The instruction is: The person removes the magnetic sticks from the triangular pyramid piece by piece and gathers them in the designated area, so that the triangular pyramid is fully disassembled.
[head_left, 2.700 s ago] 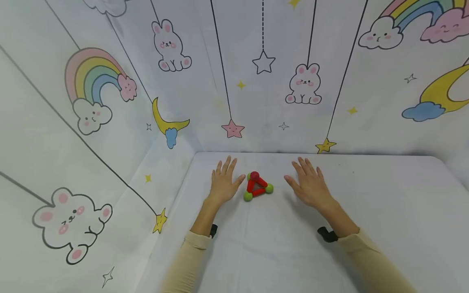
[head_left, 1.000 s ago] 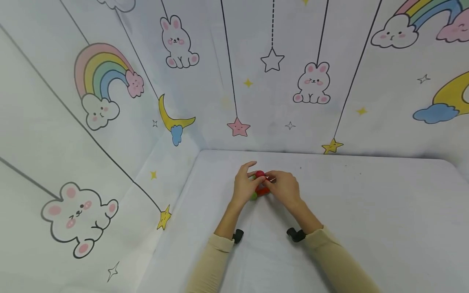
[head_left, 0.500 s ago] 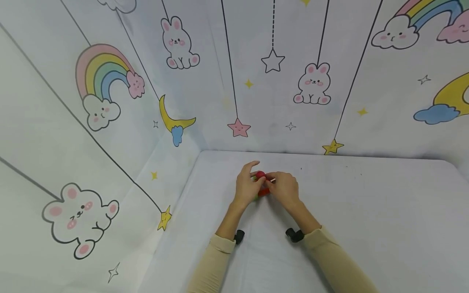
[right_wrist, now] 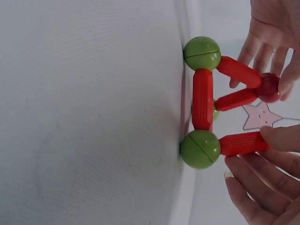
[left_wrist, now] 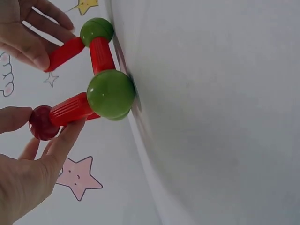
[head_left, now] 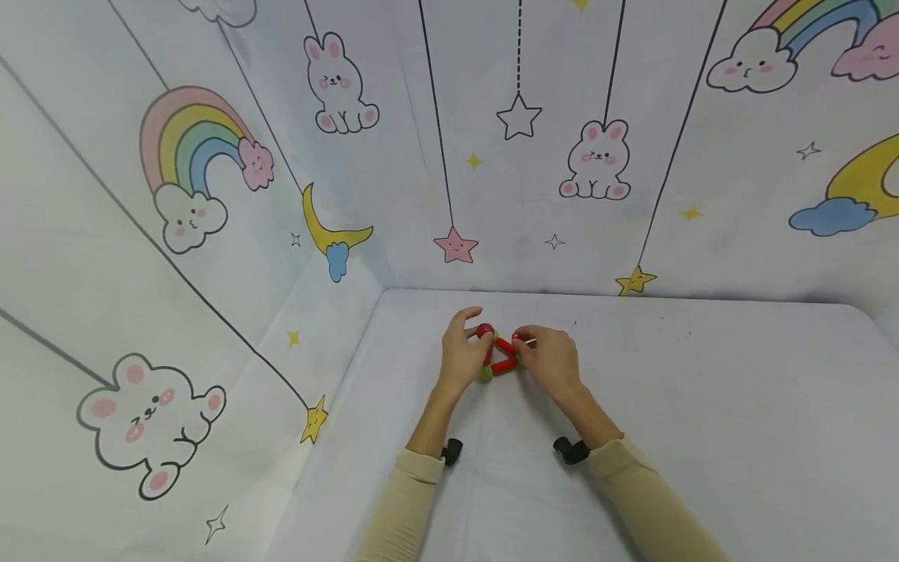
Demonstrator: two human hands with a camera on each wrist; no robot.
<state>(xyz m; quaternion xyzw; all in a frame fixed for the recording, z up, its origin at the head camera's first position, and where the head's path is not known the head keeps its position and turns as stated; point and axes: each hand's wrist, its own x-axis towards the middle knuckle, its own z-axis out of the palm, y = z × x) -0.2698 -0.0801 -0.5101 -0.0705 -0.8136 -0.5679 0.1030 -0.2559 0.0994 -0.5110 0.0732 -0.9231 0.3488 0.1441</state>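
Observation:
A magnetic rod-and-ball frame stands on the white table: red rods join green balls in a triangle at its base. My left hand [head_left: 462, 357] pinches the red ball [right_wrist: 269, 87] at its top, between thumb and fingers. Two red rods run from that ball down to green balls [right_wrist: 202, 53]. My right hand [head_left: 552, 361] pinches the free end of another red rod [right_wrist: 244, 143], whose other end meets the near green ball [right_wrist: 200, 149] in the right wrist view. That rod's free end is apart from the red ball. A third green ball [right_wrist: 216, 112] is mostly hidden.
The white table [head_left: 674, 421] ends at a back wall [head_left: 520, 195] printed with rabbits, stars and clouds, close behind the hands. Another printed wall [head_left: 232, 312] rises on the left. Black wrist cameras [head_left: 570, 450] sit below both hands.
From lying open beside the frame, both hands came in and gripped it at the red ball. In the last half second they drew apart: left hand and ball leftward, right hand slightly right.

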